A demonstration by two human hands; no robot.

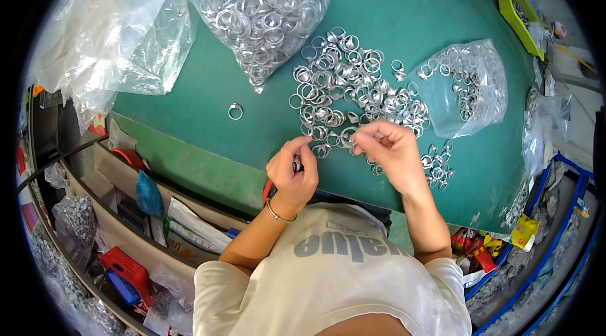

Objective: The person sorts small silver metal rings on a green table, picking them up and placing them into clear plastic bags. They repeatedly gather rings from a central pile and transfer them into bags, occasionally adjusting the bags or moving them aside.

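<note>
A loose heap of silver-coloured metal rings (325,80) is spread over the green tabletop in front of me. At the near edge of the heap my right hand (394,154) pinches a ring (352,146) between thumb and fingers. My left hand (293,170), to the left of it, is curled closed, and a bit of a metal ring (297,163) shows between its thumb and fingers. How many rings lie inside the left hand is hidden. A smaller group of rings (438,164) rests just right of my right wrist.
A large clear bag full of rings (271,17) lies behind the heap, with crumpled plastic bags (113,33) at far left. A smaller ring bag (470,86) sits at right. One single ring (235,111) lies apart. Open drawers (142,228) flank my left, a blue rack (543,210) my right.
</note>
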